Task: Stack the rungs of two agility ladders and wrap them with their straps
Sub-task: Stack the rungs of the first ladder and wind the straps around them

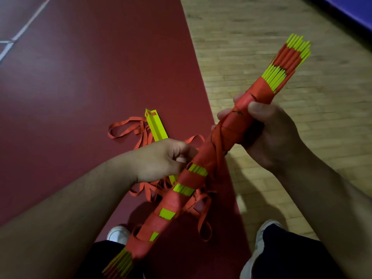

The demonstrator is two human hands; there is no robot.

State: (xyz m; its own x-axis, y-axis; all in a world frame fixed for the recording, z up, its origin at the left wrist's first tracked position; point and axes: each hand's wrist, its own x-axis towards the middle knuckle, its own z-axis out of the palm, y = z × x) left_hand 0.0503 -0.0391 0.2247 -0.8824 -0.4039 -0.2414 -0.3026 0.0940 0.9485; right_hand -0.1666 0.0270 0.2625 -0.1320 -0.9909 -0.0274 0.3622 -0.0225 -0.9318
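Since orange strap [227, 133] already spirals along most of its length, the wrapped bundle [279, 67] of yellow rungs is judged to be late in the wrapping step, with only the strap's end left to secure. Location: held in the air above the person's knees, slanting from lower left to upper right, bare rung tips showing at both ends. Right hand [269, 133]: clasped round the bundle above its middle, thumb on top of the winds, fingers curled underneath, forearm coming in from the lower right. Left hand [161, 158]: just beside the bundle's middle, fingers curled, apparently pinching a run of strap against the rungs; the exact contact is partly hidden. Next move, as judged: draw the tail taut and tuck or tie it while the right hand keeps the rungs from fanning. Second item: second ladder's rungs [155, 127], stacked on the red mat [80, 97] beyond the left hand, with loose straps [122, 127] lying unwound around them, so that bundle is not yet wrapped. Wooden floor [261, 27] lies to the right.
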